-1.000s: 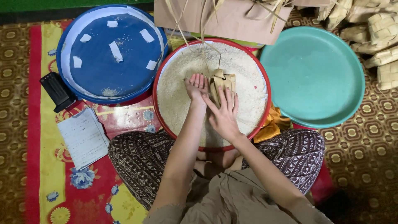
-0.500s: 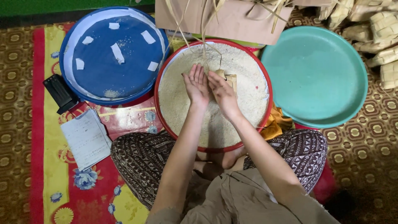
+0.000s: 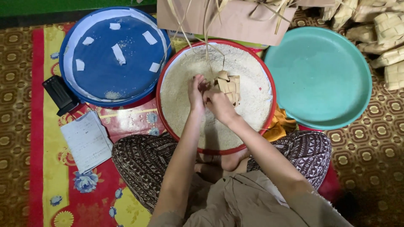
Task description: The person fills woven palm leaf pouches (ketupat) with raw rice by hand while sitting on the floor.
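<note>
Over the middle of the red-rimmed tray (image 3: pixel 269 90), which is filled with white rice (image 3: pixel 185 84), both hands are brought together right beside a small woven palm-leaf pouch (image 3: pixel 229 86). That pouch is seen just right of the fingertips, resting on the rice toward the tray's far side, with its long leaf strands (image 3: pixel 207 40) trailing away toward the far rim. The right hand (image 3: pixel 219 105) is the nearer one: it's pressed up against the pouch's near-left side with fingers curled, though whether the pouch is actually gripped can't be told from this angle. The left hand (image 3: pixel 196 90) is bunched with fingertips pinched together, apparently on a bit of rice, just left of the pouch's opening, so pretty much touching range. A blue tray (image 3: pixel 67 63) with a few white scraps is set off the red tray's left edge, an empty teal tray (image 3: pixel 336 120) off its right edge. More woven pouches (image 3: pixel 389 33) are piled at the far right corner of the mat, and a notebook (image 3: pixel 86 141) and a black case (image 3: pixel 61 94) are left near the left side.
</note>
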